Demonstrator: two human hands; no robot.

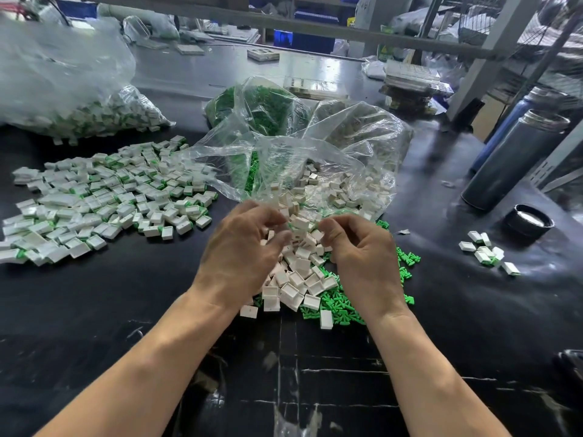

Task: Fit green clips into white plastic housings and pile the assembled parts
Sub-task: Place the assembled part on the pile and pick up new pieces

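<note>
Left hand (244,244), centre of frame, back to the camera, fingers curled and blurred; what it holds, if anything, cannot be told. Right hand (359,247) just beside it, thumb and forefinger drawn together at the upper tip as in a pinch; the pinched item is too small to make out. Both hands hover over a heap of white housings (299,275), open sides up, lying on the dark counter (132,304).

Loose green clips (334,305) spread beneath and to the lower right of that heap, touching it.

Directly above the hands, an open clear bag (347,159) spills more white housings toward the heap. Behind it, upper centre, a second bag of green clips (265,111).

Left of frame: wide pile of assembled parts (104,197), white with green showing at the edges. Upper left, a large bag (69,89) with more white-and-green pieces.

Right of frame: small cluster of assembled pieces (485,252), well apart from the main heap. Just above it a black lid (528,220); beyond, a dark steel flask (517,159), uncapped.
</note>
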